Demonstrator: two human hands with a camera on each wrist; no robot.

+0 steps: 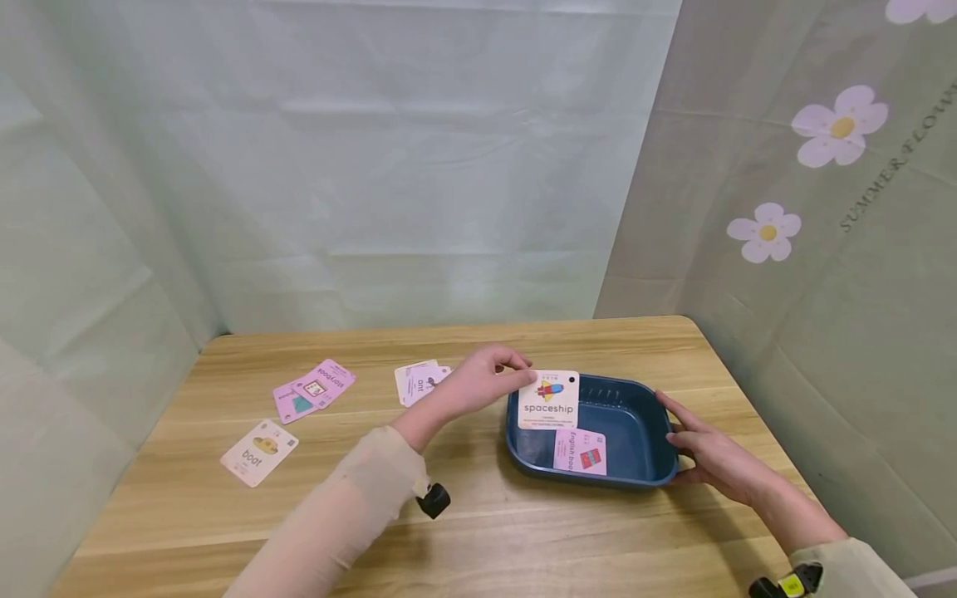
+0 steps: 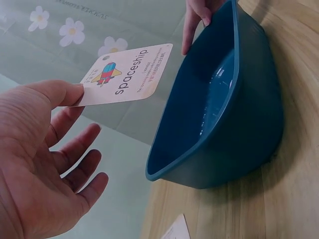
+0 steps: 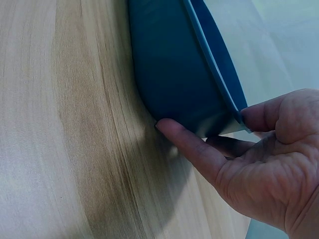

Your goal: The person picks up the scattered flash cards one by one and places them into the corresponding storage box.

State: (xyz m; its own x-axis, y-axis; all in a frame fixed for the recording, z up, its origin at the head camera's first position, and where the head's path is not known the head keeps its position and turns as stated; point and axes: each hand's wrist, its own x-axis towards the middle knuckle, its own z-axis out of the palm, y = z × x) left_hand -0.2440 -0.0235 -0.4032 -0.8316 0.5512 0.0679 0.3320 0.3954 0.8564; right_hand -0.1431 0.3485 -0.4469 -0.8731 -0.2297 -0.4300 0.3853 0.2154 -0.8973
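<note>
My left hand pinches a white "spaceship" card by its upper left corner between thumb and finger; the other fingers hang loosely apart in the left wrist view. The card is above the left part of a blue plastic basin, face up toward the head camera. Inside the basin lies a pink "English book" card, partly hidden by the held one. On the basin's right end, my right hand grips the rim, thumb over the edge and fingers against the outer wall.
Two overlapping pink cards, one reading "storybook", lie on the wooden table at the left. Nearer is a "boat" card. An "ant" card overlaps others behind my left forearm. Cloth curtains surround the table.
</note>
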